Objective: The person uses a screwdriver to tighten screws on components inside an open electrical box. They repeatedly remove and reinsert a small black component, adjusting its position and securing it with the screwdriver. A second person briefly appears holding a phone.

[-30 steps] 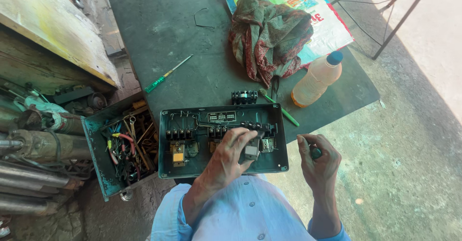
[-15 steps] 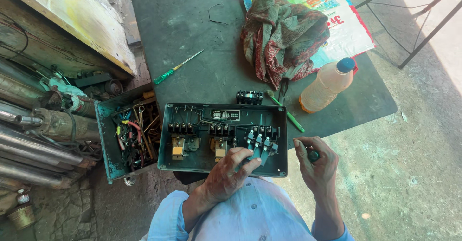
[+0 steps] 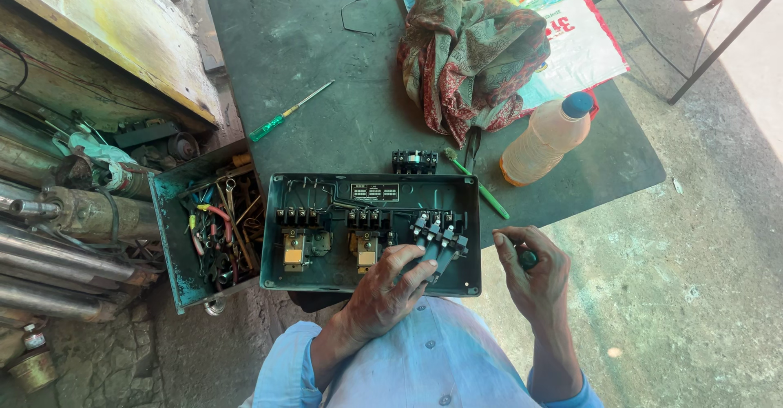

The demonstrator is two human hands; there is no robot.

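Observation:
A green metal electrical box (image 3: 277,237) lies open at the near edge of a dark table, with terminal blocks and relays inside. My left hand (image 3: 387,290) grips a dark switch block (image 3: 436,238) at the box's right side, lifted and tilted. My right hand (image 3: 532,273) is just right of the box, off the table edge, closed around a small dark tool handle (image 3: 526,257). A loose black terminal block (image 3: 414,162) sits on the table just beyond the box.
A green-handled screwdriver (image 3: 285,114), a second green screwdriver (image 3: 481,186), a crumpled patterned cloth (image 3: 469,53), a printed sack (image 3: 571,33) and an orange bottle with blue cap (image 3: 545,139) lie on the table. A green toolbox (image 3: 167,237) and pipes (image 3: 49,245) are left.
My left hand has drawn back from inside the box and now holds the switch block tilted up at its right side. The view has shifted over the table.

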